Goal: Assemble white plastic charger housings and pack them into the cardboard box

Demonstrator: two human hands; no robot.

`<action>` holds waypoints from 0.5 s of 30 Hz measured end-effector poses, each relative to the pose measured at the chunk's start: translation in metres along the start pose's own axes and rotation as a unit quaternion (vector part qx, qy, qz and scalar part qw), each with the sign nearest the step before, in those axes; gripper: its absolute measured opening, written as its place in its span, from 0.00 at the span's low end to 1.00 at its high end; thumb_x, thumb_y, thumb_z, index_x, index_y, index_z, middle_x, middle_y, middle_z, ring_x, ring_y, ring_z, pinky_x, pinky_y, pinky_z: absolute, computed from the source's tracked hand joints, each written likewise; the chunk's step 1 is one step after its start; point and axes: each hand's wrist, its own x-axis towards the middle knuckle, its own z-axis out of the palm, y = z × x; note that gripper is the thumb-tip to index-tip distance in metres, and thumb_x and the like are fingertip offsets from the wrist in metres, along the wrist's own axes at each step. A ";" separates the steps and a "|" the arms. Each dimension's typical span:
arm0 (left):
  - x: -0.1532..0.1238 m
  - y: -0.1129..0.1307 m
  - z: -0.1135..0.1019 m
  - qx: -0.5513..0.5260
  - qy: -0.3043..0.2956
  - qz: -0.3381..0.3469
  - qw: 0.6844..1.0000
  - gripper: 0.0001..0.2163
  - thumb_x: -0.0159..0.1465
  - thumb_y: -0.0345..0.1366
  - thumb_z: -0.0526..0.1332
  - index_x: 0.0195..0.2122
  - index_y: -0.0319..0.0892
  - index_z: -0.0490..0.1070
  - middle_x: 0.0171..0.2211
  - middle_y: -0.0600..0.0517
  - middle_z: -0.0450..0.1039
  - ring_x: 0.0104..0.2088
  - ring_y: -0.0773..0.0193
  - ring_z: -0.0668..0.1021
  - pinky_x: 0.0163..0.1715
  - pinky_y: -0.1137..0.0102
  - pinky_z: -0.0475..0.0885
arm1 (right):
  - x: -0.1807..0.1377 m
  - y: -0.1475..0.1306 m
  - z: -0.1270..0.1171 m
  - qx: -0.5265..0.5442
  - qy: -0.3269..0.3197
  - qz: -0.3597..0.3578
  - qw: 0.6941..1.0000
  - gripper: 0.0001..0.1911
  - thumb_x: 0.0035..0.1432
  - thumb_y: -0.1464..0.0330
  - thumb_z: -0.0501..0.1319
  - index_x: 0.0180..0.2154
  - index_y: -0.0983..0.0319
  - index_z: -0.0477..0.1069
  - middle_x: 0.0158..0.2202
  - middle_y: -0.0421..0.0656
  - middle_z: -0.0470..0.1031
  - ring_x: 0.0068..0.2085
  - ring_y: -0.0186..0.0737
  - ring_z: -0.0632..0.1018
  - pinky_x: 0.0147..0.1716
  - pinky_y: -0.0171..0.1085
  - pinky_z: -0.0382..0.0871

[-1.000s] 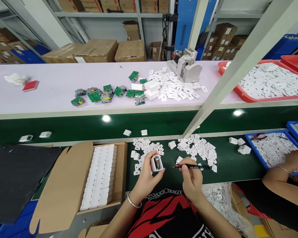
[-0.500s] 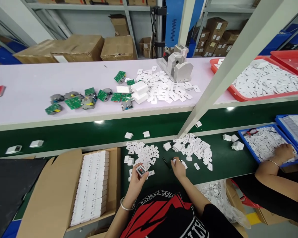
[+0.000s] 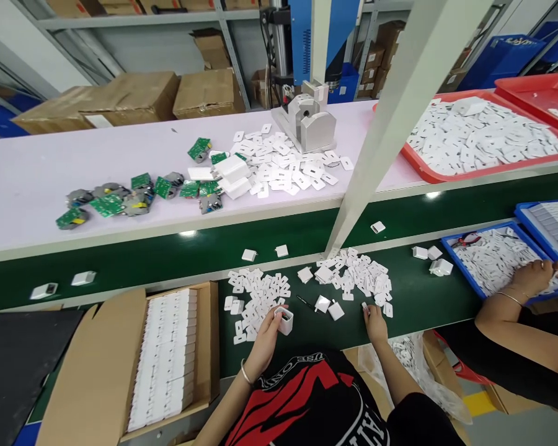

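Observation:
My left hand (image 3: 267, 334) is closed around a white charger housing (image 3: 285, 322), whose open end faces up. My right hand (image 3: 376, 325) pinches a small white cover plate (image 3: 365, 306) over the green table, to the right of the housing. Between my hands lie two white charger blocks (image 3: 336, 310) and a black pen (image 3: 305, 302). One heap of white cover plates (image 3: 260, 288) spreads beyond my left hand. Another heap of plates (image 3: 365, 275) sits beyond my right hand.
An open carton (image 3: 212, 347) with rows of white blocks stands at left. Several housings (image 3: 83, 278) lie on the green belt behind a slanted white post (image 3: 376, 142). At right, a co-worker's hands (image 3: 532, 279) are over a blue tray (image 3: 486, 288). Circuit boards (image 3: 106, 205) lie on the shelf.
My right hand has moved right from beside the pen, uncovering two charger blocks, and now pinches a cover plate. My left hand has tilted the housing. Housings on the belt have shifted right.

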 end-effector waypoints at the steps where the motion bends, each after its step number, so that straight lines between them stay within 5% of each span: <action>1: 0.002 -0.001 0.003 0.005 0.000 0.004 1.000 0.24 0.65 0.60 0.61 0.50 0.46 0.77 0.53 0.45 0.77 0.52 0.52 0.77 0.46 0.66 0.73 | 0.001 -0.002 -0.002 0.013 0.004 0.001 1.000 0.15 0.66 0.58 0.55 0.37 0.61 0.72 0.43 0.53 0.75 0.37 0.49 0.79 0.35 0.42 0.70; 6: 0.010 -0.004 0.014 0.053 -0.024 0.049 0.997 0.24 0.71 0.59 0.51 0.43 0.43 0.74 0.38 0.49 0.75 0.36 0.59 0.75 0.42 0.64 0.71 | -0.009 -0.040 -0.002 0.112 -0.011 -0.015 0.994 0.25 0.68 0.51 0.51 0.46 0.64 0.74 0.37 0.52 0.77 0.34 0.48 0.79 0.36 0.45 0.75; 10: 0.009 0.002 0.027 0.106 -0.033 0.118 0.987 0.26 0.74 0.58 0.45 0.45 0.42 0.72 0.41 0.46 0.74 0.40 0.56 0.76 0.46 0.60 0.72 | -0.047 -0.107 0.014 0.201 -0.110 -0.061 0.971 0.25 0.64 0.46 0.59 0.47 0.60 0.76 0.34 0.45 0.78 0.28 0.41 0.77 0.28 0.40 0.75; 15: 0.002 0.012 0.044 0.176 -0.037 0.188 0.966 0.21 0.76 0.55 0.46 0.45 0.45 0.71 0.46 0.45 0.71 0.50 0.55 0.74 0.55 0.58 0.70 | -0.088 -0.187 0.016 0.370 -0.280 -0.115 0.878 0.17 0.64 0.51 0.66 0.43 0.58 0.78 0.32 0.39 0.73 0.24 0.33 0.71 0.23 0.34 0.68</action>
